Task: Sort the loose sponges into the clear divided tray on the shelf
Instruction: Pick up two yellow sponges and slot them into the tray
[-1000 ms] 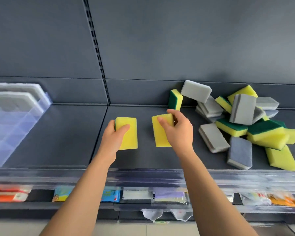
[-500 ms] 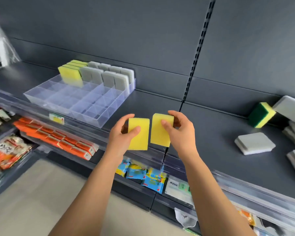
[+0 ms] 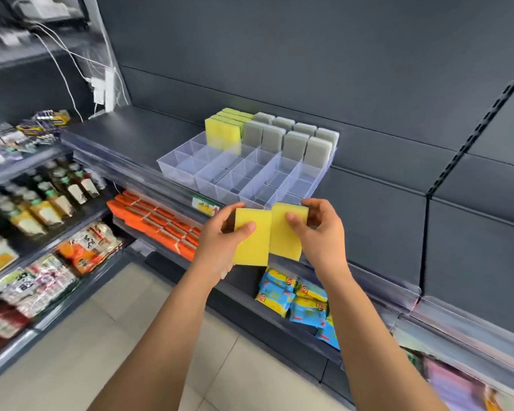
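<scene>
Both hands are up in front of the shelf (image 3: pixel 137 137), each with a yellow sponge. The left hand (image 3: pixel 220 241) pinches the left sponge (image 3: pixel 251 241), thumb flat on the broad face and fingers behind it. The right hand (image 3: pixel 318 232) grips the right sponge (image 3: pixel 285 232) the same way, thumb on the face, fingers curled round the far edge. The two sponges are side by side, inner edges touching, broad yellow faces towards the person. Each has its long axis running up and down, and the right one sits a touch higher and leans slightly. They're held in the air, just before the near edge of the clear divided tray (image 3: pixel 208 176).

Inside that tray, a row of yellow sponges (image 3: pixel 223 133) stands on edge at the back left, with grey sponges (image 3: pixel 294 140) upright in the compartments beside them.

As for writing, there's not much to read. A small green and yellow tag (image 3: pixel 205 206) sits on the shelf rail below the tray, its print too blurred to make out. Below it are orange packs (image 3: pixel 161 223) and blue and yellow packets (image 3: pixel 291 295) with a cartoon face. Further left, snack bags (image 3: pixel 89 244) carry dark characters I can't read. The bottles (image 3: pixel 51 197) are blurred, and their labels can't be read either.
</scene>
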